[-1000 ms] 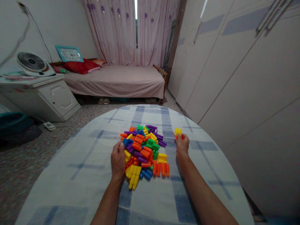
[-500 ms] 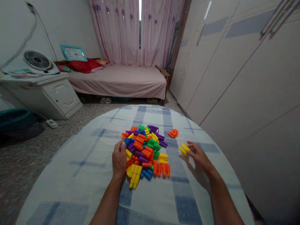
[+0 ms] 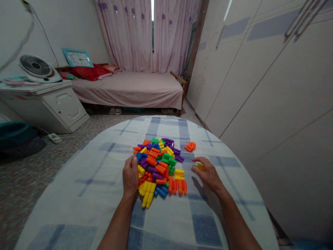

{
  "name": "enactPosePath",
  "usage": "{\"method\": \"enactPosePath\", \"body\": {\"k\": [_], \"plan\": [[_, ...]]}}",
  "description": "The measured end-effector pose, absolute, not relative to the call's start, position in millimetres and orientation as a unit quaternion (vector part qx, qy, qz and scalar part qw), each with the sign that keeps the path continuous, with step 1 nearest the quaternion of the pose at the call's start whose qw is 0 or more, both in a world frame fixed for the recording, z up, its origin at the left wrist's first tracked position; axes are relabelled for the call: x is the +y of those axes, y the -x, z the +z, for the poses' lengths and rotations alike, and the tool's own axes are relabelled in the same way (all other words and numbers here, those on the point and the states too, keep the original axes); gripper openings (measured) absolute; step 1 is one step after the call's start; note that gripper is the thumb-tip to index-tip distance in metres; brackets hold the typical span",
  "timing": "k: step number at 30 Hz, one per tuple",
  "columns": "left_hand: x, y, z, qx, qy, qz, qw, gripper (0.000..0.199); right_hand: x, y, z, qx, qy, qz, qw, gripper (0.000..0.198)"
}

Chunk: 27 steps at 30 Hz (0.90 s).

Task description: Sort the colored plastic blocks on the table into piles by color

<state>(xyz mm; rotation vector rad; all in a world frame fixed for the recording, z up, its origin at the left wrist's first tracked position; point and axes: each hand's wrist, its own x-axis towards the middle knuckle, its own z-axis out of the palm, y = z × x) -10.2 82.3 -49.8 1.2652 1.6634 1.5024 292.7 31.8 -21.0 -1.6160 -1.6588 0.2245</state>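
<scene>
Pieces shaped like pairs of joined pegs, in several colours, form a heap (image 3: 156,161) on the cloth-covered table (image 3: 104,205). My left hand (image 3: 130,175) rests against the heap's left side, its fingers curled together; whatever is inside it is hidden. Right of the heap, my right hand (image 3: 206,172) is open, thumb and forefinger apart. Behind its fingers lies a yellow double-peg piece (image 3: 200,167), partly covered by the hand. A small group of orange pieces (image 3: 190,146) lies farther back. Orange pieces (image 3: 177,185) and a yellow piece (image 3: 179,174) sit at the heap's right edge.
Beyond the round table stands a bed (image 3: 130,86) in front of pink curtains (image 3: 127,34). A wardrobe (image 3: 260,104) runs along the right. At the left are a white cabinet (image 3: 62,109) with a fan (image 3: 36,66) on it, and a dark green tub (image 3: 15,133).
My right hand has moved left toward the heap and spread its fingers, letting go of the yellow piece. My left hand has stayed at the heap. The view has shifted slightly.
</scene>
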Motion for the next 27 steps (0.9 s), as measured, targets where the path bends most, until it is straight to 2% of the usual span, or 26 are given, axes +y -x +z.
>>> {"method": "enactPosePath", "body": {"k": [3, 10, 15, 20, 27], "plan": [[82.0, 9.8, -48.4, 0.622, -0.473, 0.560, 0.276, 0.044, 30.4, -266.0, -13.5, -0.712, 0.597, 0.158, 0.333, 0.019], [81.1, 9.0, -45.4, 0.628, -0.470, 0.557, 0.272, 0.043, 28.0, -245.2, -27.5, -0.748, 0.580, 0.152, 0.284, 0.017], [82.6, 10.4, -48.2, 0.626, -0.474, 0.555, 0.276, 0.045, 27.1, -245.0, -21.9, -0.733, 0.592, 0.146, 0.301, 0.014], [82.2, 11.7, -48.6, 0.623, -0.483, 0.556, 0.264, 0.046, 33.3, -279.3, -13.3, -0.625, 0.671, 0.110, 0.384, 0.028], [82.4, 10.1, -46.3, 0.624, -0.479, 0.558, 0.264, 0.045, 36.2, -322.2, -29.6, -0.484, 0.773, 0.096, 0.399, 0.041]]}}
